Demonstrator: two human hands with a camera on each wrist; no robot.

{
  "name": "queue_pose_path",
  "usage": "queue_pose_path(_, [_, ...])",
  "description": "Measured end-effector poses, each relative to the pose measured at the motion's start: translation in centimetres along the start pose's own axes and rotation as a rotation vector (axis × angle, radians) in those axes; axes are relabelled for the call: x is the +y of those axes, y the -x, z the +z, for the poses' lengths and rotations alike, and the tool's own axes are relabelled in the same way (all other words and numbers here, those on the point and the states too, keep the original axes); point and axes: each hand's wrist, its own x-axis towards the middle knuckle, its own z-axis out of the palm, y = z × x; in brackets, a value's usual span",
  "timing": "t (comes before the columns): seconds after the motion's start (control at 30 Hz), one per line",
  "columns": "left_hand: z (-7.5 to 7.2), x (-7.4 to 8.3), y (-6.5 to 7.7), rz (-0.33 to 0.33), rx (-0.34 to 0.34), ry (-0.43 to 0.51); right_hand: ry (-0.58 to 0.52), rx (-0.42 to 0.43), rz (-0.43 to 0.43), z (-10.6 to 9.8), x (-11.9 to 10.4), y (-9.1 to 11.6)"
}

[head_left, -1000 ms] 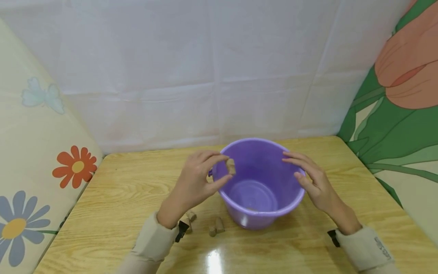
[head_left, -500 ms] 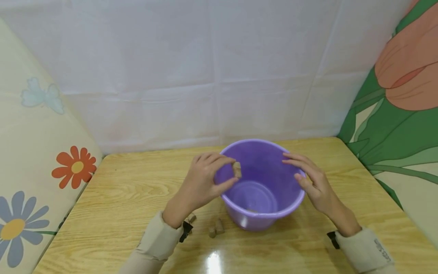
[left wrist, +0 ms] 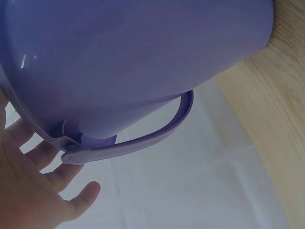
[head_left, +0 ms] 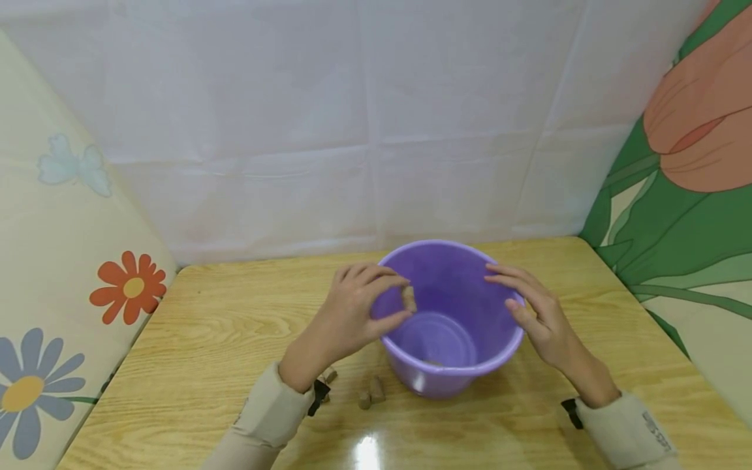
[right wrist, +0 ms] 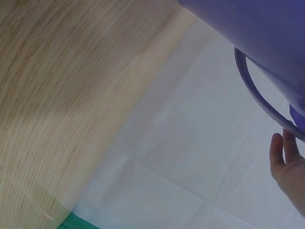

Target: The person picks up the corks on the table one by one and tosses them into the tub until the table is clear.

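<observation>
Head view: one purple bucket [head_left: 431, 380] on a wood-grain bench [head_left: 223, 346]; left hand [head_left: 354, 307], fingers pinching a small tan piece [head_left: 408, 299] over the bucket's left side; right hand [head_left: 543, 316], fingers loosely parted, at its right edge; loose tan pieces [head_left: 376, 390] near it. Left wrist: purple handle [left wrist: 133, 147]. Right wrist: bucket, handle, right hand.

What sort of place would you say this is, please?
It looks like an indoor booth or staged workspace, judging by the wood-grain table, the creased white backdrop behind it and the flower-patterned panels on both sides.
</observation>
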Motion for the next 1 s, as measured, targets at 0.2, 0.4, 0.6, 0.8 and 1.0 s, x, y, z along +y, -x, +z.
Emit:
queue_pose_path(0.2, [-0.1, 0.0, 0.1, -0.010, -0.005, 0.013, 0.005, -0.002, 0.006, 0.0, -0.1, 0.0])
queue_pose_path(0.4, [-0.1, -0.1, 0.2, 0.010, 0.036, 0.004, 0.006, -0.005, 0.011, 0.0, -0.1, 0.0])
queue_pose_path(0.6, [-0.4, -0.9, 0.8, 0.011, 0.107, -0.014, 0.004, -0.003, 0.010, 0.1, -0.1, 0.0])
queue_pose_path(0.8, [-1.6, -2.1, 2.3, -0.021, 0.155, -0.044, 0.002, -0.001, 0.005, 0.1, -0.1, 0.0])
queue_pose_path(1.0, [-2.1, -3.3, 4.4, -0.073, 0.146, -0.081, 0.005, -0.005, 0.013, 0.0, -0.1, 0.0])
